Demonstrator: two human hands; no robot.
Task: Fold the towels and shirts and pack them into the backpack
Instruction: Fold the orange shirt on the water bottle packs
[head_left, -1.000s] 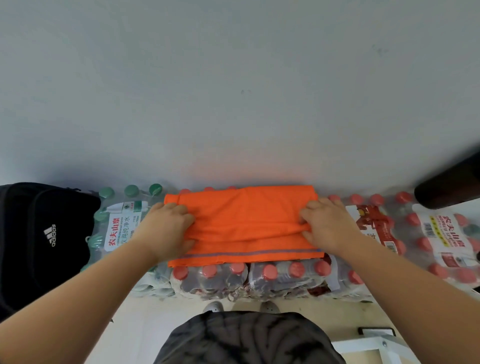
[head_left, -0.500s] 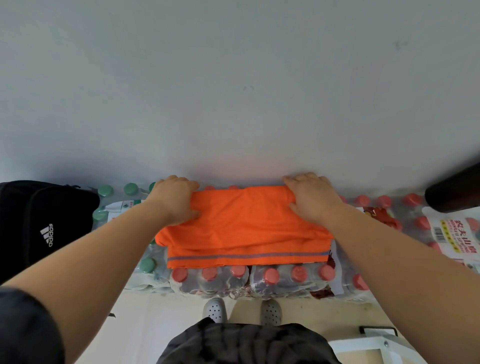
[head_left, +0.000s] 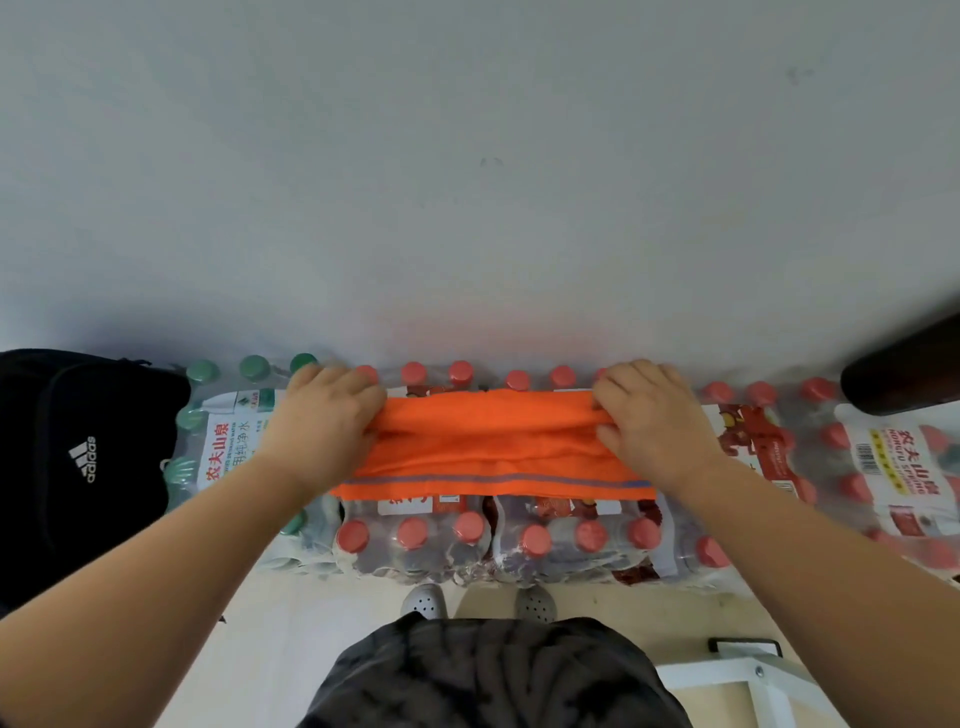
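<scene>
Bottle packs (head_left: 566, 540) under orange cloth (head_left: 488, 447); left hand (head_left: 322, 421), right hand (head_left: 654, 421) now pinch far edge, bunched narrower.

Pretty much everything there was shrink-wrapped packs of red-capped plastic water bottles (head_left: 566, 540) lined up against a plain pale grey wall (head_left: 467, 182), plus one green-capped pack (head_left: 228, 431) at the left end. The floor (head_left: 291, 623) below was beige. A white metal frame (head_left: 748, 675) sat at lower right. Some dark rounded thing (head_left: 904, 369) poked in at the right edge, couldn't tell what.
</scene>
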